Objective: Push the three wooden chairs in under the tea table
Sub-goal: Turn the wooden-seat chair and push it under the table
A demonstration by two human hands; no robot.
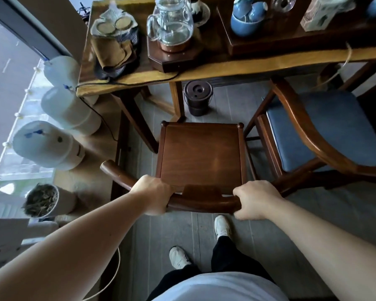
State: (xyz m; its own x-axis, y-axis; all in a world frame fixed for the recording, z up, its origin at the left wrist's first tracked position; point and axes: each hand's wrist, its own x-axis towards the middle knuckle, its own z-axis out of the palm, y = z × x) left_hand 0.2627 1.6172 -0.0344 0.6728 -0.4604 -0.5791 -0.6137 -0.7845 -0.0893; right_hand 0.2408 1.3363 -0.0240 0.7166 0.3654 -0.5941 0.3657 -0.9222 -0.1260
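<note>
A dark wooden chair (pixel 201 155) with a bare seat stands in front of me, its front edge just short of the tea table (pixel 237 67). My left hand (pixel 153 193) grips the curved back rail on the left. My right hand (pixel 255 199) grips the same rail on the right. A second wooden chair (pixel 295 118) with a blue cushion stands to the right, its front partly under the table. No third chair can be made out.
A dark round bucket (pixel 197 97) sits on the floor under the table, ahead of the chair. Large water jugs (pixel 50 146) line the window at left, beside a pot of dried leaves (pixel 41 200). A glass kettle (pixel 172 22), blue cups (pixel 245 18) and cloths sit on the table.
</note>
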